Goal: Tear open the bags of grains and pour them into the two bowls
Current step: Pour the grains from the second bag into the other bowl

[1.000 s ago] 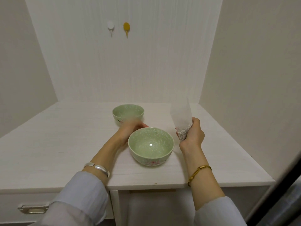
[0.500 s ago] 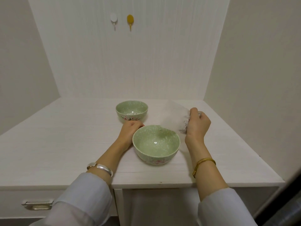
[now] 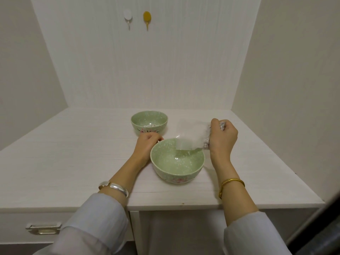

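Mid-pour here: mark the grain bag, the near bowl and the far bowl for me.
grain bag [image 3: 191, 135]: head view, on the clear plastic tipped over the bowl.
near bowl [image 3: 166, 159]: head view, on the bare inner wall, left side.
far bowl [image 3: 147, 116]: head view, on the inner back wall.

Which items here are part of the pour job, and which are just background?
In the job:
- right hand, gripping the bag
- bag of grains, tipped over the near bowl
- near bowl, no grains visible in it
- far bowl, some grains inside
- left hand, steadying the near bowl's rim

Background:
- white hook and yellow hook on the wall
- drawer handle
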`<move>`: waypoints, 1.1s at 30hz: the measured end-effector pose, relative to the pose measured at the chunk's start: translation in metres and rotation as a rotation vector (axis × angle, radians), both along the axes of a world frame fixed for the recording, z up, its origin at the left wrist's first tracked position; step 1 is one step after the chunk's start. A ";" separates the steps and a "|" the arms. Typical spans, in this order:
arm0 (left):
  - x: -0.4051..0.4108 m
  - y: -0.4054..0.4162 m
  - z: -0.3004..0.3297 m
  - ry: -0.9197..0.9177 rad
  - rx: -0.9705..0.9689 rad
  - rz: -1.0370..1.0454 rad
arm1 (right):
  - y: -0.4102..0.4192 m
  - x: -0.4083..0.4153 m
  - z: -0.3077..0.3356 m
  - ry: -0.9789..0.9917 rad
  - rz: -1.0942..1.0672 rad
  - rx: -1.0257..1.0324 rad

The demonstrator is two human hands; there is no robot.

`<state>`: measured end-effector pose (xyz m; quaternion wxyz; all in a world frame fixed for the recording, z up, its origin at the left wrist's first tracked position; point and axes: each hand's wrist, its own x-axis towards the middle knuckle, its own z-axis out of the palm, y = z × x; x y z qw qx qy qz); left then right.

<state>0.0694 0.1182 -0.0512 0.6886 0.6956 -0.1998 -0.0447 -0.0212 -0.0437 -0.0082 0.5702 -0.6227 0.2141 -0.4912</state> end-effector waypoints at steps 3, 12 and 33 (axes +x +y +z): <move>0.000 0.000 0.000 -0.004 0.001 -0.003 | 0.000 -0.001 -0.001 -0.007 0.027 0.013; -0.001 0.001 0.000 -0.002 0.016 0.012 | 0.001 -0.005 -0.003 -0.098 0.050 0.046; -0.001 0.003 -0.001 -0.004 0.004 -0.010 | 0.004 -0.004 -0.001 -0.078 -0.026 -0.197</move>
